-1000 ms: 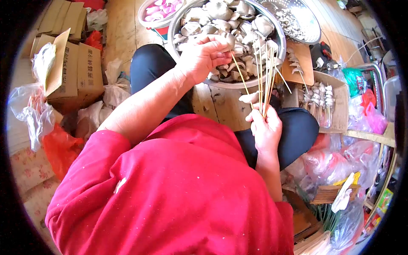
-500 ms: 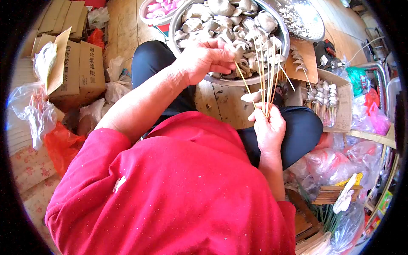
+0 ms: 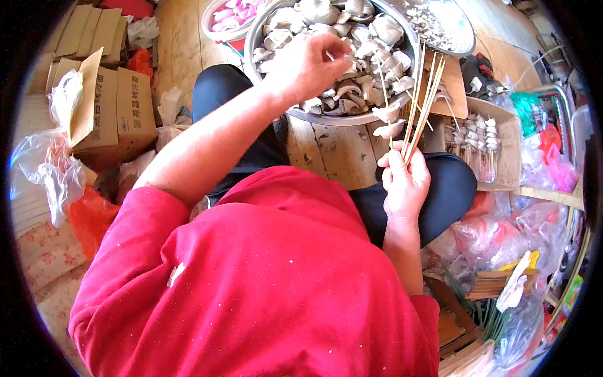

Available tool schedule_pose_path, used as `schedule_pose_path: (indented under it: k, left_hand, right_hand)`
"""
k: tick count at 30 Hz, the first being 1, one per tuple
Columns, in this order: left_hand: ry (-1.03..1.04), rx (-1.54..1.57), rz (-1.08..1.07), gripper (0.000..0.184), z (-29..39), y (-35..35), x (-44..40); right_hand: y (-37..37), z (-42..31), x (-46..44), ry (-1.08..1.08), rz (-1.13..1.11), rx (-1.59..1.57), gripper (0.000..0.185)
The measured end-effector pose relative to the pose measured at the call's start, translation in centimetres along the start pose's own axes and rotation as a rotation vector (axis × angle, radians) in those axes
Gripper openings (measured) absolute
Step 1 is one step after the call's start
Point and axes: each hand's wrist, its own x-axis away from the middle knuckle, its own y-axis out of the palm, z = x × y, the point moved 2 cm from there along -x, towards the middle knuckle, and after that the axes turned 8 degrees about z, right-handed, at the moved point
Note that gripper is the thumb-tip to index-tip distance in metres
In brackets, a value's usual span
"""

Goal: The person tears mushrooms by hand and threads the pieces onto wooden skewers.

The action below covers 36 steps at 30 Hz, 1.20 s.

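My right hand (image 3: 405,182) is closed around a bundle of thin wooden skewers (image 3: 422,107), tips pointing up and away. On one skewer, set apart to the left, two grey-white oyster mushroom pieces (image 3: 388,130) are threaded just above my fingers. My left hand (image 3: 308,69) is over the large metal basin (image 3: 326,119), with bent fingers close together. A small pale bit shows at its fingertips, too unclear to name. Torn oyster mushrooms (image 3: 352,94) fill the basin.
A cardboard box (image 3: 509,151) at the right holds threaded skewers. Behind stand a perforated metal colander (image 3: 465,38) and a tub of pink-purple pieces (image 3: 229,19). Cartons (image 3: 116,107) are on the left; plastic bags (image 3: 483,239) lie right.
My left hand has left the skewer tip and moved left and up over the basin. A second mushroom piece now shows on the skewer. The skewer bundle has tilted to the right.
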Motion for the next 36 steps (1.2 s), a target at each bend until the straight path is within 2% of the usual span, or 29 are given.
schedule_pose_path:
  k: [1, 2, 4, 8, 11, 14, 15, 16, 18, 19, 22, 27, 31, 36]
  left_hand:
    - [0.175, -0.087, 0.051, 0.024, -0.6, 0.2, -1.3]
    - [0.309, -0.320, 0.113, 0.025, -1.1, 0.7, -2.0]
    - [0.314, -0.624, 0.001, 0.021, -1.1, 1.9, -2.7]
    - [0.451, -0.663, -0.006, 0.020, -2.6, 3.1, -2.8]
    - [0.260, -0.356, 0.029, 0.018, -1.7, 1.2, -2.3]
    - [0.207, -0.187, 0.085, 0.018, -0.7, -0.8, -0.7]
    - [0.105, -0.104, 0.018, 0.014, -0.3, -1.4, -0.1]
    - [0.102, -0.110, 0.017, 0.014, -0.9, -1.3, 0.2]
    - [-0.298, 0.648, -0.125, 0.009, -2.5, -0.6, 1.1]
    - [-0.408, 0.908, -0.108, 0.007, -2.4, -0.5, 1.6]
    - [-0.669, 1.169, -0.090, 0.007, -2.8, -0.4, 2.0]
    - [-0.713, 1.179, 0.023, 0.015, -2.8, 0.2, 2.5]
    - [-0.758, 1.189, 0.121, 0.018, -3.1, 0.0, 2.1]
    - [-0.742, 1.152, 0.106, 0.013, -3.2, 0.7, 2.5]
  right_hand:
    - [-0.1, 0.2, 0.0, 0.015, -0.003, -0.031, 0.011]
    - [-0.1, 0.1, 0.1, 0.013, -0.003, -0.030, 0.011]
    - [0.2, 0.2, 0.3, 0.011, -0.015, -0.007, 0.011]
    - [0.1, 0.5, 0.3, 0.004, -0.019, -0.012, 0.011]
    - [0.2, 0.5, 0.3, -0.002, -0.020, 0.018, 0.006]
    - [0.5, 0.5, 0.4, 0.015, -0.059, 0.056, 0.005]
    - [0.6, 0.5, 0.5, 0.020, -0.061, 0.053, 0.005]
    - [0.7, 0.5, 0.5, 0.024, -0.081, 0.074, 0.006]
    - [0.9, 0.6, 0.4, 0.029, -0.105, 0.090, 0.006]
    - [0.9, 0.6, 0.4, 0.004, -0.118, 0.137, 0.006]
    - [1.1, 0.8, 0.5, -0.003, -0.138, 0.175, 0.007]
    - [1.2, 0.8, 0.9, -0.060, -0.143, 0.169, 0.007]
    - [0.9, 0.9, 1.0, 0.008, -0.133, 0.222, 0.007]
    - [1.0, 1.1, 1.0, -0.057, -0.135, 0.248, 0.007]
